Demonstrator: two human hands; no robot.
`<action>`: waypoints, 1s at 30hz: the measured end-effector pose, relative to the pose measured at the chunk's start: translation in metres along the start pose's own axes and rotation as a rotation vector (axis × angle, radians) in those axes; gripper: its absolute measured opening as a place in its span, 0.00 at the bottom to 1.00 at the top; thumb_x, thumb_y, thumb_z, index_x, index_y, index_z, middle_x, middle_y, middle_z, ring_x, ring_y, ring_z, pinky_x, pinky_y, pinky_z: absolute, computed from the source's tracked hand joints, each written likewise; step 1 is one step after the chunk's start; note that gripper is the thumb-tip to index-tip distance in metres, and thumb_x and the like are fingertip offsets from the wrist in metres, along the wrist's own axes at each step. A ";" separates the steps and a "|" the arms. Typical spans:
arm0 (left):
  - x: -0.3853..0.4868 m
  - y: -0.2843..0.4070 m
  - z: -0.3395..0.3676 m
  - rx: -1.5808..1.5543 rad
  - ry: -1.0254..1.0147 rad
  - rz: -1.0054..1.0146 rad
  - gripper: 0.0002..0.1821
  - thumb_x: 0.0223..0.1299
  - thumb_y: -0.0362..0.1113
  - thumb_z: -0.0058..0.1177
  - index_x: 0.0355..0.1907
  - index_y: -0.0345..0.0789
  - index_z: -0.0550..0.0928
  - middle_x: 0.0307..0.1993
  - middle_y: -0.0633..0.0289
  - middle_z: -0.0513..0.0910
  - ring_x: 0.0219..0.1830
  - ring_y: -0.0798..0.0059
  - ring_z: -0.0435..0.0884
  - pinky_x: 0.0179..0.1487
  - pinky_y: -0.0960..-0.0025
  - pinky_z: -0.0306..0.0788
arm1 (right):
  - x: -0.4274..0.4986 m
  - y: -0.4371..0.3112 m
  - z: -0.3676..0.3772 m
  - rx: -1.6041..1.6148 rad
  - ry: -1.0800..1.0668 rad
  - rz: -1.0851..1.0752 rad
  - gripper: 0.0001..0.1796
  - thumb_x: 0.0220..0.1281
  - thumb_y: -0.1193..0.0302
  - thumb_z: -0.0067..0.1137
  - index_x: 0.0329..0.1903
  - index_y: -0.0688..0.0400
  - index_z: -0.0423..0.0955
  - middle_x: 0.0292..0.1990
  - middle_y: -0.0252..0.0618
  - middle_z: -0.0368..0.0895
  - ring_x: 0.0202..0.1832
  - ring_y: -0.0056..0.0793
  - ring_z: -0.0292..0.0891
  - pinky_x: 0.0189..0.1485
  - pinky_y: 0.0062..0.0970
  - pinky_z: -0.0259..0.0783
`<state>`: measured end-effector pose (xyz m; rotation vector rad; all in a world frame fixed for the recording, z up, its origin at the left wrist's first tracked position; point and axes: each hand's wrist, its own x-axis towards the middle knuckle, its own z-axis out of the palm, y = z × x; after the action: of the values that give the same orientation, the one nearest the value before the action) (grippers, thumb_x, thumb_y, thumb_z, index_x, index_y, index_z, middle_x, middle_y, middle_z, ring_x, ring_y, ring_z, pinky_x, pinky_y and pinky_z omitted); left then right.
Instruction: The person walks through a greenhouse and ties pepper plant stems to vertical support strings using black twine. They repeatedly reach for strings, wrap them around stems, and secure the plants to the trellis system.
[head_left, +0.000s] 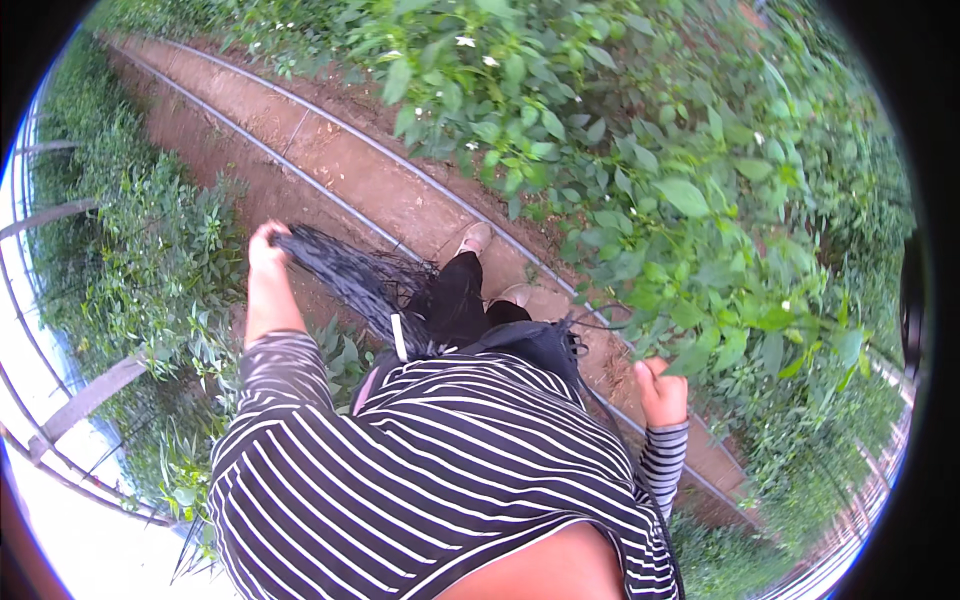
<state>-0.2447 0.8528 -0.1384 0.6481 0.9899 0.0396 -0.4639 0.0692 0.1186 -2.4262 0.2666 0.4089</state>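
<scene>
My left hand (268, 244), out to the left, is closed around the end of a bundle of thin black strands (337, 274), which look like twine or cord. The bundle stretches from that hand to my waist, and loose ends stick out along it. Near the waist end, a short white strip (398, 337) stands out. On the right, my right hand (662, 394) has curled fingers with the thumb up, beside the leaves of a pepper plant (682, 199). Whether it pinches something thin cannot be seen. Dark cloth with cords (517, 337) is gathered at the front of my waist.
My feet, in pale shoes (475, 238), stand on a dirt path (375, 176) between two grey pipe rails (330, 118). White-flowered plants crowd the right; more leafy plants (165, 255) line the left. Greenhouse frame members (90, 401) show at the far left.
</scene>
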 end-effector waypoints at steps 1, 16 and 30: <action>0.007 0.029 0.025 -0.072 0.008 0.060 0.06 0.48 0.19 0.50 0.30 0.29 0.72 0.28 0.56 0.76 0.26 0.66 0.76 0.29 0.68 0.75 | -0.002 -0.020 -0.010 0.060 -0.025 0.077 0.08 0.62 0.71 0.60 0.31 0.63 0.77 0.22 0.45 0.76 0.23 0.37 0.74 0.30 0.31 0.68; -0.249 0.063 0.299 0.775 -0.650 0.551 0.23 0.62 0.31 0.56 0.61 0.37 0.73 0.32 0.66 0.80 0.19 0.87 0.65 0.21 0.80 0.58 | 0.196 -0.259 0.057 0.640 -0.656 -0.388 0.14 0.71 0.70 0.51 0.53 0.65 0.75 0.35 0.35 0.82 0.38 0.20 0.78 0.42 0.22 0.74; -0.281 -0.058 0.185 0.974 -1.064 -0.395 0.22 0.67 0.31 0.51 0.64 0.34 0.71 0.32 0.69 0.75 0.33 0.83 0.70 0.39 0.78 0.65 | 0.276 -0.300 0.115 1.786 -0.582 -0.108 0.11 0.71 0.69 0.50 0.47 0.65 0.72 0.33 0.34 0.73 0.37 0.29 0.73 0.49 0.32 0.73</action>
<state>-0.2726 0.6269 0.1152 1.1501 0.0083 -1.0902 -0.1457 0.3483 0.1087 -0.5320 0.1122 0.4708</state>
